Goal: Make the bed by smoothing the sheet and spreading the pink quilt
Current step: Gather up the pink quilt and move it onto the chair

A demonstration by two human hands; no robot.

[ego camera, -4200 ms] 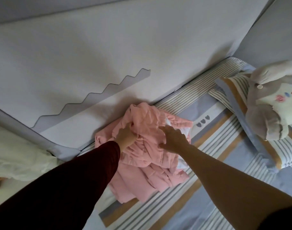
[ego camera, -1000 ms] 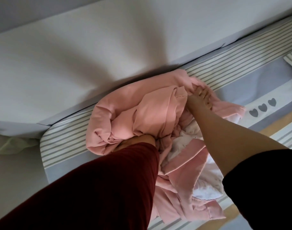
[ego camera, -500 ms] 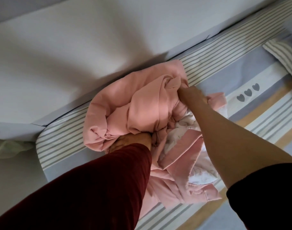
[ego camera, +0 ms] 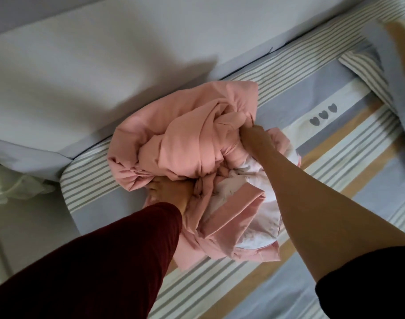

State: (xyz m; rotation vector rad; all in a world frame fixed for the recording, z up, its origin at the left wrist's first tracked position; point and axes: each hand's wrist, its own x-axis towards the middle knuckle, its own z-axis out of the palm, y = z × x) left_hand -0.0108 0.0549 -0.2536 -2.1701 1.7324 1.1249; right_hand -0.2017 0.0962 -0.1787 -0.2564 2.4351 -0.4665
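The pink quilt (ego camera: 185, 146) lies bunched in a heap on the striped sheet (ego camera: 335, 157), pressed against the pale grey wall panel (ego camera: 104, 65) at the bed's far edge, near the mattress corner. The right hand (ego camera: 256, 139) is fisted round a twisted fold at the heap's far right. The left hand (ego camera: 171, 192), in a dark red sleeve (ego camera: 104, 261), grips the near edge, fingers buried in the folds. A striped pillow (ego camera: 367, 72) lies at the upper right, well apart. Crumpled white cloth (ego camera: 10, 185) sits beyond the mattress corner.
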